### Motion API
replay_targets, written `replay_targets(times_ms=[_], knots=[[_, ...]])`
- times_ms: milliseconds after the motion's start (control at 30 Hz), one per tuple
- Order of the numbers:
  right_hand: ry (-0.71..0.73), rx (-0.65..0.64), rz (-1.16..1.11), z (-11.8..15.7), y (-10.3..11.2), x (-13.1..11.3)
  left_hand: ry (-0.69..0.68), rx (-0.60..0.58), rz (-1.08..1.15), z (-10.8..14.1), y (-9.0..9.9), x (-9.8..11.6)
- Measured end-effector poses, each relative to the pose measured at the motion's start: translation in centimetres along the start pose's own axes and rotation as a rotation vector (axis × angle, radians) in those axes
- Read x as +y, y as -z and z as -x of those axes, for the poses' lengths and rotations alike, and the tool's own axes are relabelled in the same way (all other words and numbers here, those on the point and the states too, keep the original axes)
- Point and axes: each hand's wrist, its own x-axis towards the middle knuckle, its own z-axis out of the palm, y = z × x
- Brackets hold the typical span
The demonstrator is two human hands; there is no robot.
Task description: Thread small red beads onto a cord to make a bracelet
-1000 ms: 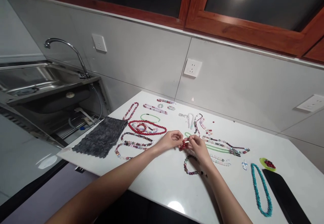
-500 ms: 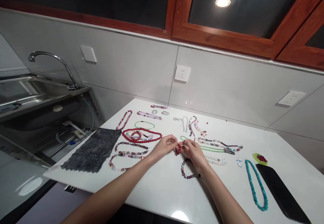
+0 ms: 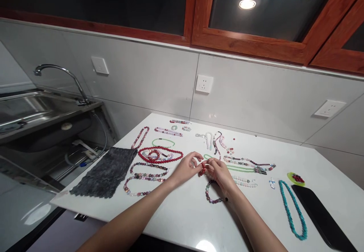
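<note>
A short strand of red beads hangs between my two hands above the white counter. My left hand pinches it from the left, its upper fingers curled above the thumb. From the other side, the closed fingertips of my right hand grip the strand's end; a thin light line shows there, too small to make out clearly. Partly beneath my right wrist lies a dark multicoloured bead bracelet. Left of my left hand is a long red bead necklace in a loop, with smaller strands inside it.
A dark grey cloth covers the counter's left side. Several bead strands lie about, including a turquoise necklace on the right. Near it are a black phone-like slab and a small green dish of red beads. A sink stands far left.
The view has shifted slightly. My left fingers have lifted and opened a little from the thumb, while both hands stay at the red bead strand.
</note>
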Motion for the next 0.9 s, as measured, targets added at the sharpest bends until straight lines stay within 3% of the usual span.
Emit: replay_targets(times_ms=[200,500,733,900], knots=[[0.028,0.001,0.084,0.2,0.2,0.0,-0.189,-0.026,-0.209,0.1,0.7,1.3],[0.023,0.015,0.198,0.6,-0.5,-1.0,-0.208,0.008,-0.300,-0.4,1.0,0.1],[0.162,-0.037,0.323,1.0,-0.8,-1.5,-0.289,0.024,-0.299,-0.5,1.1,0.2],[0.206,-0.098,0.360,0.8,-0.5,-1.3,-0.266,0.026,-0.250,-0.1,0.5,0.4]])
